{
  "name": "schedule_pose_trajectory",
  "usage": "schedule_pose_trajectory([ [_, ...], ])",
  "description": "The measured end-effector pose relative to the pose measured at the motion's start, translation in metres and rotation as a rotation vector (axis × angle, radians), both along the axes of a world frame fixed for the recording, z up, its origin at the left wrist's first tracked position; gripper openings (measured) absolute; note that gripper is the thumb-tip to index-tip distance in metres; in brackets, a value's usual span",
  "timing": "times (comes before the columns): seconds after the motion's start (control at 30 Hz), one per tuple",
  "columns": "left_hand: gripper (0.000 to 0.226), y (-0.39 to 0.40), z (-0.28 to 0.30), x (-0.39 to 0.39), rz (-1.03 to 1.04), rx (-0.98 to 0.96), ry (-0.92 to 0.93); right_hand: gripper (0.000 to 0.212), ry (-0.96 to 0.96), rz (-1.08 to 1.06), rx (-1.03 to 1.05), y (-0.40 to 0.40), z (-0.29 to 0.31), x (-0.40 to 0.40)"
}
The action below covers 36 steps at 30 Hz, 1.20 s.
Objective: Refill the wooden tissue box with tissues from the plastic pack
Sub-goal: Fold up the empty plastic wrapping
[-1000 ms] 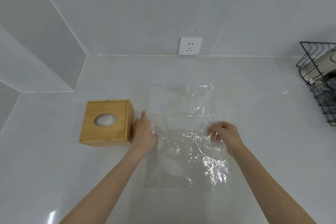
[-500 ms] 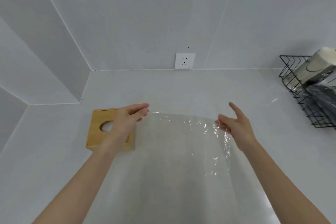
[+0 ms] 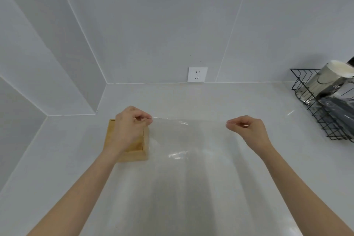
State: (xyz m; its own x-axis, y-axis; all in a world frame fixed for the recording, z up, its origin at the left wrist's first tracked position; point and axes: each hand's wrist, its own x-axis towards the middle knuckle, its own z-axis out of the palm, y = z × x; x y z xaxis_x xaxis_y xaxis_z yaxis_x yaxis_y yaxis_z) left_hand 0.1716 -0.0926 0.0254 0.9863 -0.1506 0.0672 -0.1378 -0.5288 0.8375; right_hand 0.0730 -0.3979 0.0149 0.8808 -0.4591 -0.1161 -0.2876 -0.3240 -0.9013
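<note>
I'm pinching the far edge of the clear plastic pack (image 3: 191,149) with both hands, my left hand (image 3: 130,128) at one corner, my right hand (image 3: 247,128) at the other, fingers closed tight, the sheet stretched flat between them above the white worktop (image 3: 191,97). The wooden tissue box (image 3: 134,151) sits on the worktop, partly hidden under my left hand.
</note>
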Motion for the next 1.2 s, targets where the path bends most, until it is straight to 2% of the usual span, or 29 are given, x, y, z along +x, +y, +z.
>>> schedule_pose_trajectory([
  [0.1,0.005,0.000,0.002,-0.006,-0.028,0.022,-0.026,0.012,0.020,0.051,-0.229,-0.006,0.005,0.000],
  [0.2,0.016,-0.002,0.007,-0.014,-0.100,0.023,-0.056,0.007,0.100,0.173,-0.545,-0.009,0.012,0.002],
  [0.27,0.018,-0.007,0.012,-0.019,-0.178,-0.015,-0.002,0.021,0.136,0.311,-0.679,-0.004,0.021,0.004],
  [0.37,0.010,-0.019,0.021,-0.025,-0.295,-0.063,-0.018,0.035,0.143,0.487,-0.556,0.017,0.039,0.008],
  [0.43,0.005,-0.026,0.034,-0.029,-0.336,-0.152,-0.018,0.026,0.128,0.562,-0.508,0.030,0.045,0.011],
  [0.5,0.005,-0.023,0.046,-0.028,-0.289,-0.305,0.030,0.014,0.119,0.578,-0.389,0.036,0.054,0.012],
  [0.53,0.010,-0.018,0.051,-0.025,-0.236,-0.372,0.048,0.013,0.121,0.576,-0.289,0.036,0.061,0.011],
  [0.6,0.035,-0.004,0.050,-0.014,-0.126,-0.532,0.141,0.012,0.099,0.581,-0.060,0.030,0.075,0.007],
  [0.67,0.052,0.005,0.043,-0.006,-0.043,-0.722,0.390,0.011,0.001,0.570,0.168,0.025,0.085,0.004],
  [0.8,0.083,-0.001,0.020,-0.020,-0.141,-0.897,0.762,0.022,-0.102,0.351,0.603,0.029,0.076,0.007],
  [0.9,0.097,-0.011,0.008,-0.038,-0.253,-1.047,0.932,0.025,-0.052,0.253,0.752,0.042,0.053,0.008],
  [1.0,0.106,-0.013,0.005,-0.040,-0.374,-1.075,0.943,0.024,0.031,0.231,0.748,0.050,0.030,0.007],
  [1.07,0.086,-0.014,0.001,-0.036,-0.348,-0.934,0.891,0.021,0.084,0.224,0.700,0.052,0.018,0.007],
  [1.13,0.049,-0.017,-0.001,-0.033,-0.280,-0.715,0.804,0.020,0.132,0.227,0.642,0.051,0.012,0.006],
  [1.2,0.032,-0.016,-0.005,-0.030,-0.248,-0.637,0.783,0.019,0.162,0.253,0.605,0.049,0.011,0.004],
])
